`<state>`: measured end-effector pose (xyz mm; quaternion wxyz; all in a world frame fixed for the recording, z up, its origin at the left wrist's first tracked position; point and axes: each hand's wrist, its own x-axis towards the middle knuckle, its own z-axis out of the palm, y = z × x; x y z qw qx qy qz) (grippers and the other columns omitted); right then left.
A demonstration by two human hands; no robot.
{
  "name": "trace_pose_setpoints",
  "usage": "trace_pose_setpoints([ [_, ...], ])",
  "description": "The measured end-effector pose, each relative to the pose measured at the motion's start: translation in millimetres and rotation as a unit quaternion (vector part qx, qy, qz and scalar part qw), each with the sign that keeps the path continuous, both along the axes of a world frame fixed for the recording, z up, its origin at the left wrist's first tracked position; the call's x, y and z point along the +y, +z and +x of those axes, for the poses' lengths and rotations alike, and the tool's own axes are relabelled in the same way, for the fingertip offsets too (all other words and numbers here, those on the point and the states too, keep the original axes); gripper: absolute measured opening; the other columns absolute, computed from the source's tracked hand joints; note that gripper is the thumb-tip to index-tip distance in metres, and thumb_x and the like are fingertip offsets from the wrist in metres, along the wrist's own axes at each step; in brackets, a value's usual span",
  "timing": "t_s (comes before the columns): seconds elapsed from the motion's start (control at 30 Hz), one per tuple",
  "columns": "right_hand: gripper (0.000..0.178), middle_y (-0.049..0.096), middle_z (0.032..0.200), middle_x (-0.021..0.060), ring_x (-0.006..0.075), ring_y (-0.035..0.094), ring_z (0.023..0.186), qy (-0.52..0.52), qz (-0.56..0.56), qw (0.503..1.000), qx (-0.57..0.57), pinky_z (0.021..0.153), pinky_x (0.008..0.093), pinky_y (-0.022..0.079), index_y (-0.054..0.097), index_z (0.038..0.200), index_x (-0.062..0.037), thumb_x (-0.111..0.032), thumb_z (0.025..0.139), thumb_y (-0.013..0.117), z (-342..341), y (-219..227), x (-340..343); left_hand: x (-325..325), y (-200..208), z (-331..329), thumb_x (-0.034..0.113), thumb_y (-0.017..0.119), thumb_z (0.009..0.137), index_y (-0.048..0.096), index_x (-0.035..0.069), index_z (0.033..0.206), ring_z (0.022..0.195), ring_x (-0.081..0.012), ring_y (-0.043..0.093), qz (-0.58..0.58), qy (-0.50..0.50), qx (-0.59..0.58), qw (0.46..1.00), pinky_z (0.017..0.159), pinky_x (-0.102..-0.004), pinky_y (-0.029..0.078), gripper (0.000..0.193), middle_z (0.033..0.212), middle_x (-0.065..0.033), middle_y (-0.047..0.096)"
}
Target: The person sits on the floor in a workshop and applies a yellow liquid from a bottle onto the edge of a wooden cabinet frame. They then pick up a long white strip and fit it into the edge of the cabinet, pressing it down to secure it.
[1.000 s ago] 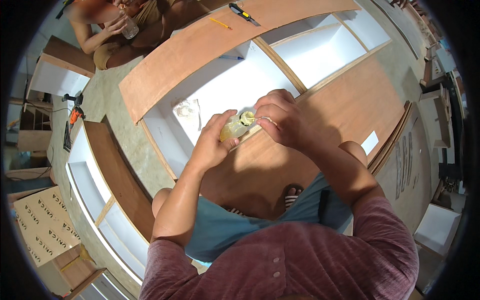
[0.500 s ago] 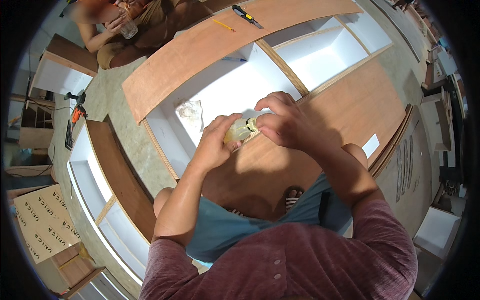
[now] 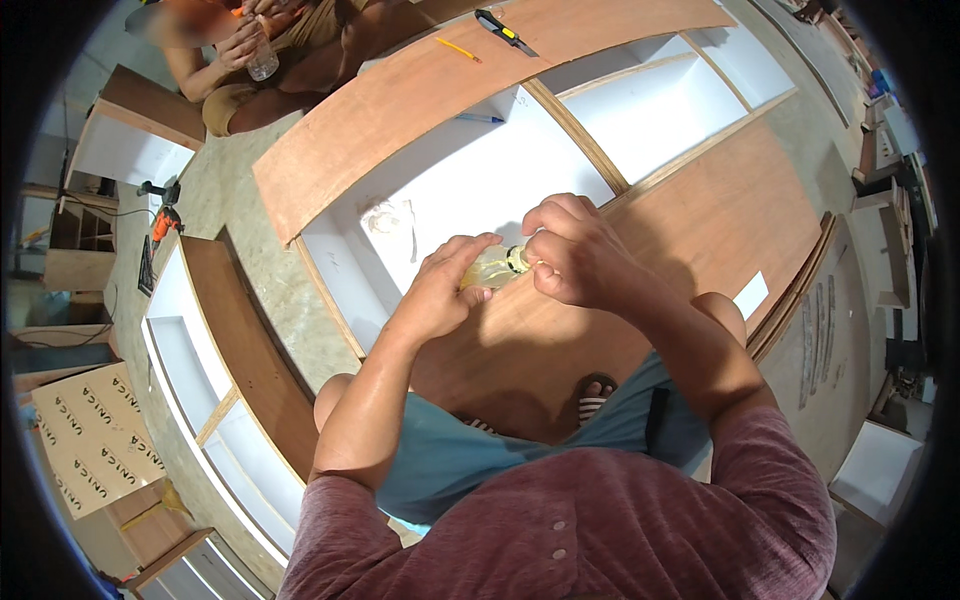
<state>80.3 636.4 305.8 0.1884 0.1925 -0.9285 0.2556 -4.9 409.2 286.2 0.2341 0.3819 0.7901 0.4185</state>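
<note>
A small clear bottle (image 3: 491,269) with yellowish contents and a dark ring round its neck lies tilted sideways between my hands, above the front edge of the white-lined wooden cabinet (image 3: 470,165). My left hand (image 3: 440,285) is wrapped round the bottle's body, thumb on the near side. My right hand (image 3: 580,252) is closed at the neck end, its fingers curled over the top. Those fingers hide the bottle's mouth, so I cannot tell whether a cap is on it.
On the cabinet's far panel lie a utility knife (image 3: 505,33) and a yellow pencil (image 3: 458,49). A blue pen (image 3: 479,118) is inside the cabinet. Another unit (image 3: 250,350) and an orange power drill (image 3: 164,222) are at left. Across from me a seated person holds a clear container (image 3: 263,64).
My right hand's raised fingers have curled in closer at the bottle's neck. My left hand keeps its hold. The whole view has shifted slightly.
</note>
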Motion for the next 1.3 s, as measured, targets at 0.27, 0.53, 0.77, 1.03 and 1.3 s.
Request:
trace_pose_setpoints([
  [0.27,0.015,0.061,0.102,0.0041,0.0281,0.057,0.104,-0.108,0.013,0.992,0.068,0.094,0.0450,0.044,0.066,0.082,-0.0113,-0.007,0.070,0.074,-1.9,-5.1,2.7,1.0,-3.5,-1.8,0.000,0.078,0.080,0.056,0.014,0.139,0.114,-0.0365,0.060,0.004,-0.009,0.016,1.000,0.097,-0.0445,0.049,0.064,0.126,-0.0130,0.061],
  [0.53,0.012,0.064,0.101,0.0058,0.0296,0.060,0.100,-0.179,-0.175,0.967,0.054,0.086,0.0396,0.049,0.068,0.088,-0.0081,-0.001,0.080,0.073,-6.2,-7.3,15.7,-0.6,-7.0,-3.3,0.001,0.081,0.079,0.054,0.012,0.142,0.121,-0.0352,0.058,0.015,0.040,0.016,0.999,0.104,-0.0425,0.048,0.069,0.131,-0.0132,0.059],
  [0.77,0.017,0.067,0.097,0.0065,0.0175,0.063,0.090,-0.172,-0.389,0.904,0.045,0.078,0.0303,0.050,0.070,0.098,-0.0048,0.006,0.085,0.068,-13.0,-13.5,31.0,-4.1,-10.1,-6.2,0.003,0.080,0.082,0.053,0.012,0.143,0.124,-0.0346,0.057,0.015,0.053,-0.001,0.998,0.106,-0.0418,0.048,0.068,0.136,-0.0132,0.057],
  [1.03,0.015,0.070,0.100,0.0068,0.0133,0.062,0.088,-0.121,-0.507,0.848,-0.094,0.081,0.0273,0.051,0.070,0.107,0.0020,0.001,0.095,0.062,-8.7,-11.9,42.3,-1.4,-11.2,-7.6,0.001,0.080,0.082,0.052,0.012,0.144,0.123,-0.0335,0.057,0.012,0.096,-0.004,0.995,0.105,-0.0401,0.047,0.069,0.134,-0.0133,0.057],
  [1.3,0.011,0.068,0.092,0.0021,0.0099,0.059,0.087,-0.139,-0.585,0.783,-0.158,0.080,0.0247,0.049,0.071,0.100,-0.0009,-0.009,0.092,0.071,-6.8,-7.8,43.1,3.0,-7.8,-2.2,-0.005,0.080,0.080,0.052,0.012,0.145,0.133,-0.0257,0.053,0.015,0.131,-0.071,0.989,0.112,-0.0360,0.042,0.072,0.141,-0.0107,0.057],
])
